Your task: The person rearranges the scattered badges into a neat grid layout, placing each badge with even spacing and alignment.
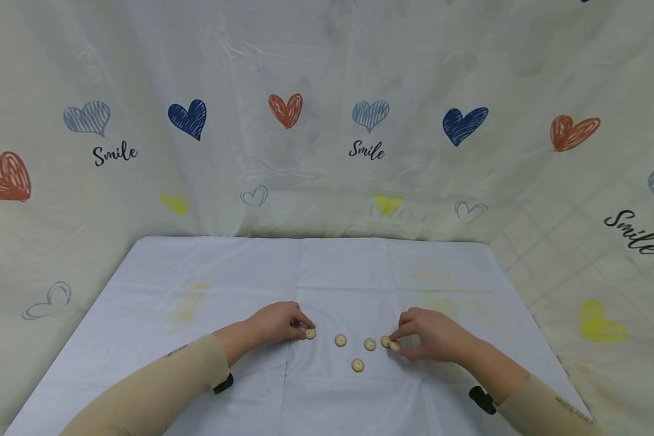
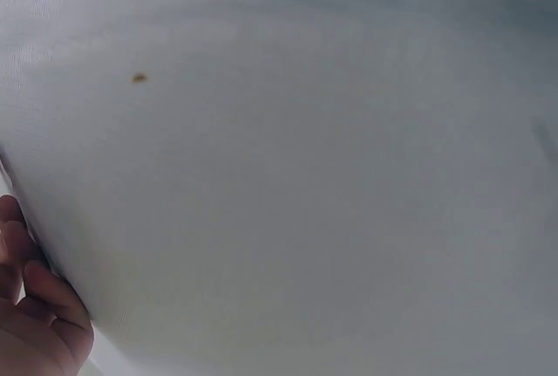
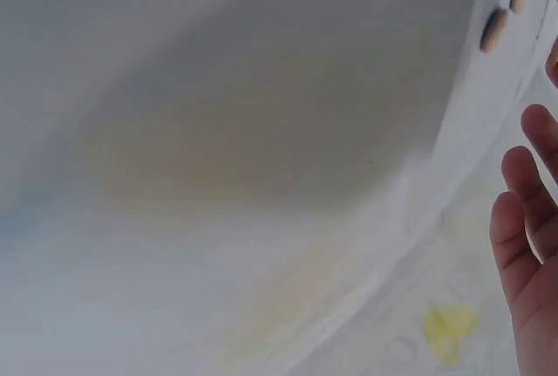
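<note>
Off-white sheet (image 1: 327, 54) printed with hearts, upright, well beyond the front button (image 1: 358, 365). White-covered counter (image 1: 212, 269) underneath that button. Beige sleeves (image 1: 158, 384) either side of it. Left hand (image 1: 278, 322), left of and beyond the front button: grip closed, thumb and fingers pinching the left button (image 1: 310, 333). Right hand (image 1: 433, 335), right of and beyond it: thumb and index seem to pinch the right button (image 1: 395, 346), fingertips partly covering it; other fingers loose. Remaining buttons, all beyond the front one: near button (image 1: 370, 344) slightly right, neighbour button (image 1: 386, 341) further right by the index tip, middle button (image 1: 340, 340) slightly left. Handling, my judgement: wood-like, very light, stiff, unlikely to break, maybe slippery on smooth faces. Thin and flat, so best held by opposite rim edges, thumb against index.
</note>
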### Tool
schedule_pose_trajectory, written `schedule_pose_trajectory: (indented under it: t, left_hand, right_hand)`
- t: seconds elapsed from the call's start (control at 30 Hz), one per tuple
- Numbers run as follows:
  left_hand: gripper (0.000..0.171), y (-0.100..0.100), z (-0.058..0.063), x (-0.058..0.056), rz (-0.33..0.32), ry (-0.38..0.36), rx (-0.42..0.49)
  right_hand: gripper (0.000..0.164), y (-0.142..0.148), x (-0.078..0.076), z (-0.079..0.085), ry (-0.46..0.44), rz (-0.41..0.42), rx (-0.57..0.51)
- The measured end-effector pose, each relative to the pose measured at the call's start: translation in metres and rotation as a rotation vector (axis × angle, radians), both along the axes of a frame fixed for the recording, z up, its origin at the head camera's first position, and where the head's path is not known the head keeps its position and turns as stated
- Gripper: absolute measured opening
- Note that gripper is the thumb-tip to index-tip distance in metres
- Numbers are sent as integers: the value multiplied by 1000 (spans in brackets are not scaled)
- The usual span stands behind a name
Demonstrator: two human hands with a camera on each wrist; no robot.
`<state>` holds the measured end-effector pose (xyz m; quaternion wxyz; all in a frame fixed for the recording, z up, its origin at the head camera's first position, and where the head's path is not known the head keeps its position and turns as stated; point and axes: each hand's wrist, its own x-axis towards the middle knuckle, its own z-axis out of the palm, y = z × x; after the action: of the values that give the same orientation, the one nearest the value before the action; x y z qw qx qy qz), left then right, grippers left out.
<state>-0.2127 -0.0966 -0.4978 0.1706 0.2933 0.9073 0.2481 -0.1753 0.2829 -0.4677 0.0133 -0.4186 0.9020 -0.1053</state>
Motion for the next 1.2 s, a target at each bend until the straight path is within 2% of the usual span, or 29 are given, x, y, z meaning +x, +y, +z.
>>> schedule_pose_trajectory:
  t: [0.2,0.37,0.6,0.77,0.97,1.2]
  left_hand:
    - [22,0,0,-1,12,-32,4]
    - [23,-2,-2,-2,14,-45,4]
    - [23,-3,-8,-6,2,-29,12]
    - [22,-3,-8,-7,-5,-27,13]
    - [22,-2,-7,-7,-2,-32,0]
    - [22,0,-7,-8,-10,-35,-2]
  right_hand:
    - [19,-13,-19,9,-78,-56,3]
    - [18,-31,-41,13,-153,-101,15]
    - [17,-54,-77,9,-240,-189,27]
    - [18,-75,-97,7,-288,-237,33]
    - [16,-101,-113,1,-310,-289,60]
    - [17,-122,-122,-7,-308,-271,69]
